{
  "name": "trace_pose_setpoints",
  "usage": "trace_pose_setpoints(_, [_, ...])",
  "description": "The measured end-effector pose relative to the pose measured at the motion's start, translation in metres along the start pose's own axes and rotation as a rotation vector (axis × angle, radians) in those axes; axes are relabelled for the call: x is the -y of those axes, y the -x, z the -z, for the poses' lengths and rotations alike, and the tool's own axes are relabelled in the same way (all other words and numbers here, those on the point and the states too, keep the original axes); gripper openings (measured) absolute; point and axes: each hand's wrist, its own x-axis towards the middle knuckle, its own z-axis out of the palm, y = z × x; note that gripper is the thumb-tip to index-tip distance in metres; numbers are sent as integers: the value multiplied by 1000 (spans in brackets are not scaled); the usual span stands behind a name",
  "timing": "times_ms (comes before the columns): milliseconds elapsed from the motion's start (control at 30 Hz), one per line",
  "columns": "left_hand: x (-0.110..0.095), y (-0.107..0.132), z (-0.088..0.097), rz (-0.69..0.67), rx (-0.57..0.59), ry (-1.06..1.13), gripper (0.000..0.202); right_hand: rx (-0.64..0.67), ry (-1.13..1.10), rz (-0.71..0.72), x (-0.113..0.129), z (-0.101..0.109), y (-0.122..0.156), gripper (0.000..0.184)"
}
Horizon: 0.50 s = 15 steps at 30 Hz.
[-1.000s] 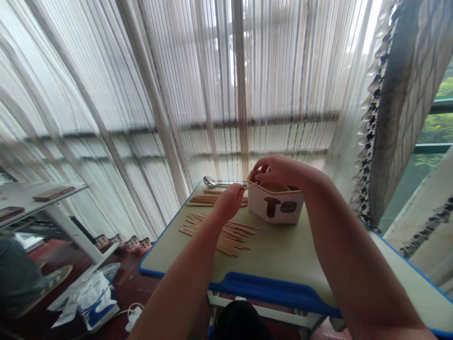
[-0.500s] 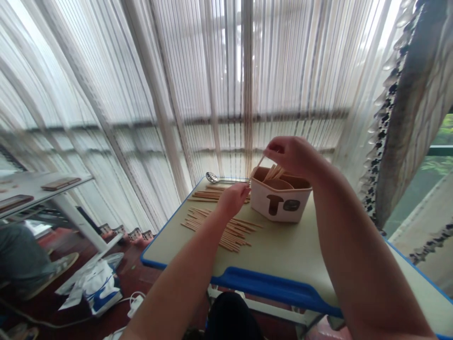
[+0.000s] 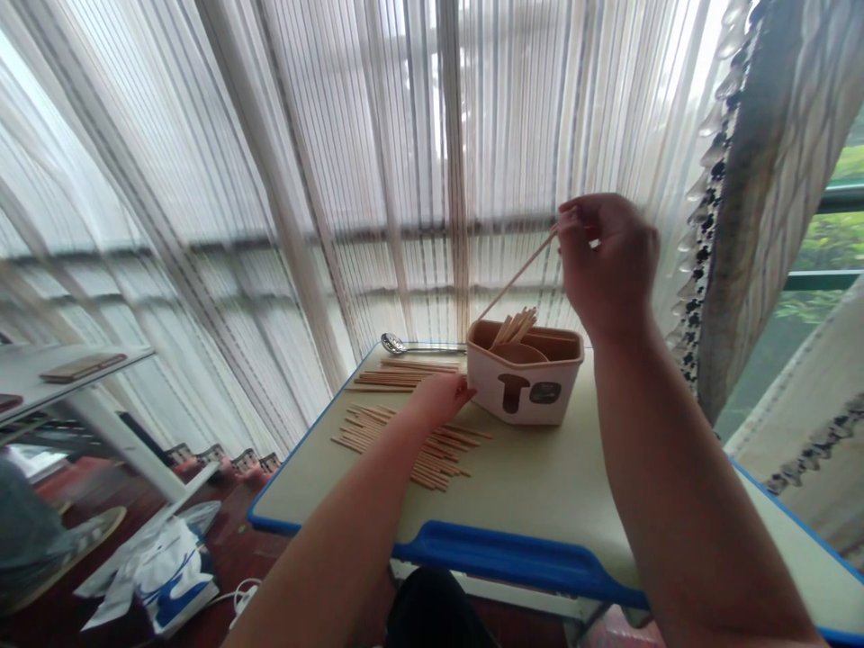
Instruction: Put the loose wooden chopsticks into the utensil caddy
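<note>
My right hand (image 3: 604,256) is raised above the box and pinches one end of a thin wooden chopstick (image 3: 517,275). The chopstick slants down to the left, its lower tip near the rear left rim of the white and brown chopstick holder (image 3: 487,380). A bundle of chopsticks (image 3: 516,328) stands in the holder's left compartment. My left hand (image 3: 442,398) is beside the holder's lower left corner, fingers curled together; what they grip, if anything, is hidden. Under and around the left forearm, loose chopsticks (image 3: 432,461) lie fanned out, with another row of chopsticks (image 3: 391,378) behind.
A slotted metal spoon (image 3: 395,344) lies along the back edge of the cream table (image 3: 533,481), which has a blue rim. Sheer curtains (image 3: 378,180) hang close behind. At left are a white table (image 3: 101,378), a person's leg and shoe, and a plastic bag (image 3: 172,567) on the floor.
My right hand has risen to the right, lifting the chopstick's upper end. My left hand has let go of its lower end and moved down beside the holder. The view has shifted slightly.
</note>
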Motion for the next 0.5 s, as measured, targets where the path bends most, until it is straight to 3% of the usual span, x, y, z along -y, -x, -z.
trace_pose_setpoints(100, [4, 1, -4, 31, 110, -22, 35, 6, 75, 27, -8, 2, -3, 28])
trace_pose_setpoints(267, [7, 2, -9, 52, 172, -37, 31, 159, 125, 43, -16, -13, 1, 26])
trace_pose_setpoints(500, [13, -2, -16, 6, 193, -26, 30, 577, 169, -11, -24, -45, 21, 21])
